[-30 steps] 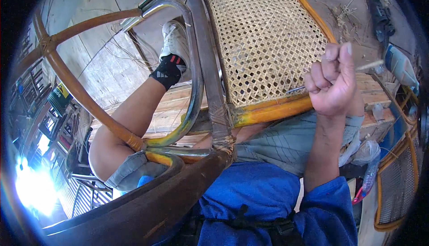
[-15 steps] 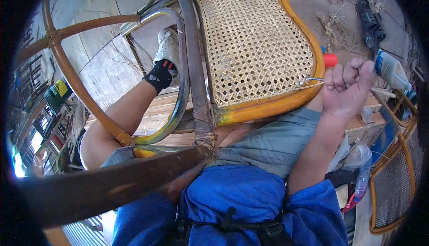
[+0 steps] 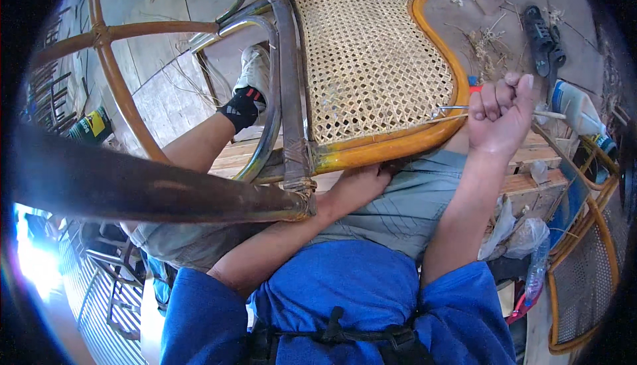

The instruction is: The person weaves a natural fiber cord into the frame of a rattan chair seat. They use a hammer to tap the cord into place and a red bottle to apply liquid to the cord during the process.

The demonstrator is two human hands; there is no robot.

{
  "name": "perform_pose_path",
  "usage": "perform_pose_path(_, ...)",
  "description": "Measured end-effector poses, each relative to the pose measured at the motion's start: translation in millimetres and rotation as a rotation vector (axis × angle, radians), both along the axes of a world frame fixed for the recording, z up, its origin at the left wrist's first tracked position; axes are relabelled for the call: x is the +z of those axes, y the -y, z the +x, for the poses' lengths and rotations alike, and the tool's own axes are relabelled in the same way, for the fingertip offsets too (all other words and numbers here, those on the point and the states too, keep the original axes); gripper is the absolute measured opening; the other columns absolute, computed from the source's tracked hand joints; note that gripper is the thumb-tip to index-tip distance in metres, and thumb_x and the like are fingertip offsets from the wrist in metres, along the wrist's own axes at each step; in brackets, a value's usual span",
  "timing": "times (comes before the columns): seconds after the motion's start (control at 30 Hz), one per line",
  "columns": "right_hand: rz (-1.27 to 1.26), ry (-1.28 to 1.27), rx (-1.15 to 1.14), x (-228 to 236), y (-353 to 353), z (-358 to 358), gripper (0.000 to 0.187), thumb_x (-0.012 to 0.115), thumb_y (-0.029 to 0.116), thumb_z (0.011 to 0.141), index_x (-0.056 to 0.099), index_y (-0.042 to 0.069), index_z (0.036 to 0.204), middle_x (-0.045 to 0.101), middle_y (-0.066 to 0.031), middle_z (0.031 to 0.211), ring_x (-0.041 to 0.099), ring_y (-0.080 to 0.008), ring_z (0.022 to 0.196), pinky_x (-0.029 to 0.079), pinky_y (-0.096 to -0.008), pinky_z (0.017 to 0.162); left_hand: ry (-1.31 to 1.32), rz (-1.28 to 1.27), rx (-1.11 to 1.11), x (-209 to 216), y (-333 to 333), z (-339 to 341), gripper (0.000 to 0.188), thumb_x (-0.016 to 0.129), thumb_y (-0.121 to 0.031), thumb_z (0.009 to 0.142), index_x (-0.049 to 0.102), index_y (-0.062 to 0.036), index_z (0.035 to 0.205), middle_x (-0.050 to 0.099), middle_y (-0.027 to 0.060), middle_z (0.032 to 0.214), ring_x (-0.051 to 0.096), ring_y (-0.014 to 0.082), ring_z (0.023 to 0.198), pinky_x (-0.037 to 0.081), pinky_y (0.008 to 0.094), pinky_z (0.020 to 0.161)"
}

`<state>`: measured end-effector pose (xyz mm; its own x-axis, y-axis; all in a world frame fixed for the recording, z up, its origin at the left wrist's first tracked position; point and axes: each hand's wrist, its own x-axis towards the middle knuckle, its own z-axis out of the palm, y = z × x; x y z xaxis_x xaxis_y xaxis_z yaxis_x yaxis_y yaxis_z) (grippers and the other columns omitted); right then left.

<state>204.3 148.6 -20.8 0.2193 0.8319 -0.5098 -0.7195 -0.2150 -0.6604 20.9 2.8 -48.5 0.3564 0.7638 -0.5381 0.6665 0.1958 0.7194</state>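
Head view: right of centre, the right hand (image 3: pixel 497 113) is closed around a thin metal tool (image 3: pixel 455 107), its tip at the cane panel (image 3: pixel 368 53), upper centre. Near the middle, the left hand (image 3: pixel 367 183) is below the panel's edge; its grip cannot be told. A dark pole (image 3: pixel 166 189) crosses left; black footwear (image 3: pixel 541 39) lies upper right.

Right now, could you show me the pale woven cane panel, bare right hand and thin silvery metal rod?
Pale woven cane panel (image 3: pixel 368 57), head view: mid-weave.
Bare right hand (image 3: pixel 499 111), head view: middle of the hand.
Thin silvery metal rod (image 3: pixel 454 107), head view: its exposed shaft.
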Motion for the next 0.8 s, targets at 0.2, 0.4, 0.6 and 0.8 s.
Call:
perform_pose_path(0.2,-0.042,-0.004,0.114,54.7,18.3,51.4,0.024,0.049,0.034,0.092,0.054,0.01,0.093,0.027,0.0068,0.054,0.026,-0.0045,0.041,0.024,-0.0199,0.034,0.028,-0.258,0.101,25.8,0.9,-6.1,0.027,0.041,0.0,0.078,0.055,0.0034,0.101,0.059,0.024,0.089,0.057,0.0401,0.085,0.045,0.0422,0.08)
perform_pose_path(0.4,-0.478,0.996,0.309,67.9,127.4,82.9,0.024,0.051,0.029,0.091,0.051,0.006,0.097,0.04,0.0031,0.062,0.039,-0.0031,0.047,0.028,-0.0195,0.037,0.179,0.268,-0.04,46.3,14.0,-16.0,0.034,0.04,0.006,0.078,0.054,-0.0017,0.108,0.058,0.0211,0.102,0.057,0.037,0.094,0.046,0.0376,0.085)
perform_pose_path(0.6,-0.804,1.194,0.599,29.8,295.4,69.6,0.023,0.048,0.022,0.09,0.053,0.0,0.089,0.047,-0.0058,0.064,0.048,-0.016,0.059,0.039,-0.0315,0.053,0.592,-0.47,0.301,102.8,-15.6,-4.6,0.024,0.045,-0.006,0.089,0.05,-0.0016,0.112,0.058,0.0106,0.1,0.061,0.019,0.083,0.05,0.0296,0.072)
perform_pose_path(0.8,-0.795,1.128,0.839,11.1,374.3,75.3,0.021,0.05,0.02,0.088,0.054,-0.001,0.086,0.055,-0.0107,0.065,0.055,-0.0204,0.06,0.043,-0.0348,0.055,1.28,-1.105,0.743,84.3,-6.7,-5.7,0.048,0.037,-0.044,0.093,0.05,-0.0035,0.115,0.058,0.0097,0.103,0.059,0.0236,0.091,0.049,0.0334,0.076)
